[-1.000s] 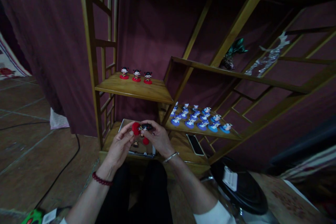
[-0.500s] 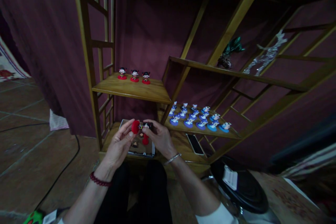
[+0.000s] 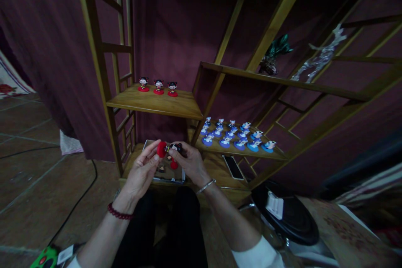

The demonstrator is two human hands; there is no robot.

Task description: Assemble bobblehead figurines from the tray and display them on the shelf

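**Tiny doll (image 3: pixel 175 148) held sideways over a box (image 3: pixel 169 175), one hand per end**

So I'm standing by this wooden shelf unit (image 3: pixel 91 29) and the little black-haired doll is up in the air, lying on its side between the person's hands, right above a shallow box on the bottom shelf (image 3: pixel 216 171). Left hand (image 3: pixel 145 169) has a pinch on the red base (image 3: pixel 161 149); right hand (image 3: pixel 190 161) is narrowed around the head end. Neither is spread wide. My read on why: the thing's small, so a light pinch makes sense, and tipping it sideways gives each hand its own end. Can't tell whether the base is fixed to the feet or just touching them.

The box probably sits there, close to the knees (image 3: pixel 188 205), so the loose bits are in easy reach. There's another red piece (image 3: pixel 173 164) in it plus some small figure parts (image 3: pixel 161 168), too dim to make out properly.

Up on the left shelf (image 3: pixel 176 106), three similar dolls (image 3: pixel 158 86) stand upright in a row, red discs flat on the wood, which I guess steadies those big heads. Purple and blue figures (image 3: pixel 226 140) are bunched in rows on the board (image 3: pixel 216 149) to the right, seemingly grouped by colour. A phone (image 3: pixel 232 166) lies flat on the bottom shelf, well apart from the box, I'd say so it doesn't crowd things.
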